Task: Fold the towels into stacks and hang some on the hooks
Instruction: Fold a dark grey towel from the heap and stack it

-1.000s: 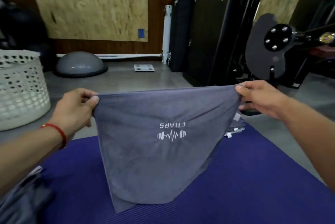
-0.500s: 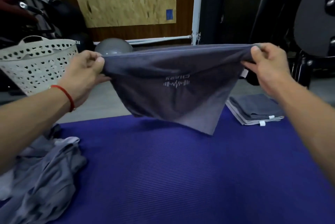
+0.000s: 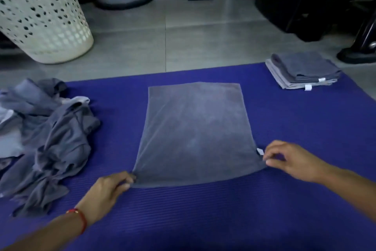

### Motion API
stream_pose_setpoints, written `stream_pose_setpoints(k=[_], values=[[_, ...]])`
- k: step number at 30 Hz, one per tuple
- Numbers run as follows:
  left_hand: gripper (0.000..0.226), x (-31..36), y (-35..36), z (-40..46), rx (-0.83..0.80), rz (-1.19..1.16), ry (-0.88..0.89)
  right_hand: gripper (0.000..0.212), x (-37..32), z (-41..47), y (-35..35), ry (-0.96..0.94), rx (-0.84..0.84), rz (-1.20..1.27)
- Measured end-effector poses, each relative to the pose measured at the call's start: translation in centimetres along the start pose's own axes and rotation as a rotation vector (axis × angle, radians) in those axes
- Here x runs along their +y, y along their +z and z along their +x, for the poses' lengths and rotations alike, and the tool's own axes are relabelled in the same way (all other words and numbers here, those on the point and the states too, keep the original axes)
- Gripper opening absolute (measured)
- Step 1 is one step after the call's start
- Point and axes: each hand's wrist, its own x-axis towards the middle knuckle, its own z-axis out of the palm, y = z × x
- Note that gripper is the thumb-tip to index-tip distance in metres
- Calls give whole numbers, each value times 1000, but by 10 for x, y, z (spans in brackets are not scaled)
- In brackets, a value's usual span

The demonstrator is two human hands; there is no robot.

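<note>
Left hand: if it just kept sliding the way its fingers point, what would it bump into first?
The left hand pinches the near left corner of the spread grey towel, fingers pointing right and slightly away. Going on, it would probably meet that towel first.

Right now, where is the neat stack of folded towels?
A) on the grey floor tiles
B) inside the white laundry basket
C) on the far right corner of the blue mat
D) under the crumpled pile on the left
C: the folded stack sits on the far right corner of the blue mat, apart from the flat towel.
</note>
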Motion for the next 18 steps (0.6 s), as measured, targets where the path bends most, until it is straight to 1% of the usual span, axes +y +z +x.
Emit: stream_pose_setpoints(k=[2, 3, 5, 6, 9, 11, 12, 13, 15, 16, 18], values=[[35, -13, 23, -19, 14, 91, 93, 19, 2, -14, 28, 35, -130, -95], [30, -16, 32, -27, 14, 161, 149, 18, 1, -20, 38, 49, -171, -122], [27, -22, 46, -49, 31, 268, 222, 16, 2, -33, 54, 45, -209, -131], [27, -22, 50, -61, 42, 310, 227, 16, 3, -40, 59, 39, -216, -125], [28, -25, 61, -100, 61, 384, 188, 21, 4, -64, 75, 11, -258, -115], [37, -24, 64, -118, 41, 372, 174, 27, 2, -80, 85, -13, -294, -116], [36, -23, 65, -124, 18, 365, 163, 28, 1, -86, 88, -15, -316, -114], [31, -21, 64, -126, -6, 355, 145, 28, -1, -88, 87, -14, -334, -116], [14, -8, 55, -118, -36, 339, 75, 23, -11, -79, 72, 2, -349, -133], [20, -2, 47, -107, -40, 325, 30, 21, -15, -69, 63, 16, -320, -121], [35, 7, 30, -70, -5, 331, -48, 18, -18, -37, 46, 40, -161, -83]])
